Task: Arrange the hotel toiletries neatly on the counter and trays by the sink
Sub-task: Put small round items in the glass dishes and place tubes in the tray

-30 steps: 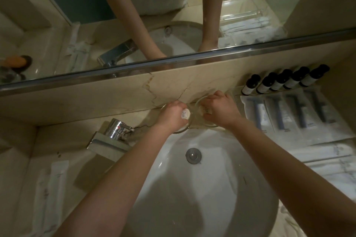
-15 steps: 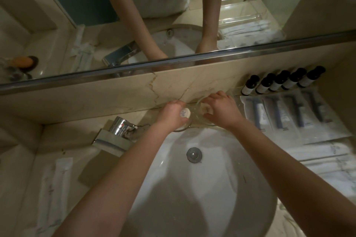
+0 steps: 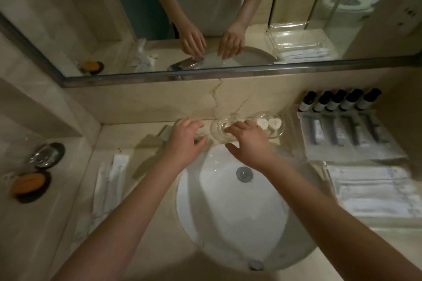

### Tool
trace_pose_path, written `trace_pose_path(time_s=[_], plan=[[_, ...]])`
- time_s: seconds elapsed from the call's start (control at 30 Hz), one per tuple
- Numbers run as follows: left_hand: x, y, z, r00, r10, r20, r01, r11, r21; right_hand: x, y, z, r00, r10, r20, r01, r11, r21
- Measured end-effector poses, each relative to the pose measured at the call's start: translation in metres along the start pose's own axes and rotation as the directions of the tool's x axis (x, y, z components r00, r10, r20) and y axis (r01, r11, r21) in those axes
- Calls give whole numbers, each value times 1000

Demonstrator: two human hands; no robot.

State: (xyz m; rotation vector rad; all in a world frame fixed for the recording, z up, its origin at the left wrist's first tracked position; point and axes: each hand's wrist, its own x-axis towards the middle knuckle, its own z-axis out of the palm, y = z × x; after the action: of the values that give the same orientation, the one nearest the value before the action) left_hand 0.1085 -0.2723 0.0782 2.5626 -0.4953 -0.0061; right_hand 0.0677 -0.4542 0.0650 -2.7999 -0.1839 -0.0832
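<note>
Two clear glass dishes stand behind the sink against the wall. The left glass dish [image 3: 217, 128] looks empty. The right glass dish [image 3: 277, 129] holds two small white heart-shaped soaps [image 3: 268, 123]. My right hand [image 3: 250, 143] hovers with fingers spread, its fingertips at the left dish's near rim. My left hand [image 3: 186, 141] is spread over the faucet [image 3: 167, 133], holding nothing. Several small dark bottles [image 3: 338, 101] stand in a row at the back right, with several clear-wrapped kits [image 3: 347, 137] laid in front of them.
The white sink basin [image 3: 228, 207] fills the middle. A clear tray of wrapped packets [image 3: 374, 189] is at the right. At the left lie white wrapped packets [image 3: 109, 180], a glass dish [image 3: 46, 155] and an orange soap on a dark dish [image 3: 28, 183]. The mirror runs above.
Both hands have drawn back from the glass dishes and opened. The small white soap my left hand held is gone from it. The camera has swung, showing more counter at the left.
</note>
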Motion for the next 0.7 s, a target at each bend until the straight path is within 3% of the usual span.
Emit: trace_pose_path(time_s=[0.13, 0.33, 0.57, 0.7], plan=[[-52, -32, -28, 997, -61, -41, 61, 998, 18, -12, -55, 9, 991, -108, 75, 105, 993, 47], [-136, -110, -51, 953, -301, 28, 299, 952, 63, -19, -134, 50, 923, -226, 311, 187, 971, 150], [-215, -203, -70, 751, -649, 125, 631, 760, 157, -7, -201, 113, 762, -312, 567, 284, 948, 140], [-244, -232, -72, 687, -712, 145, 688, 702, 185, -7, -236, 144, 697, -305, 649, 306, 945, 115]])
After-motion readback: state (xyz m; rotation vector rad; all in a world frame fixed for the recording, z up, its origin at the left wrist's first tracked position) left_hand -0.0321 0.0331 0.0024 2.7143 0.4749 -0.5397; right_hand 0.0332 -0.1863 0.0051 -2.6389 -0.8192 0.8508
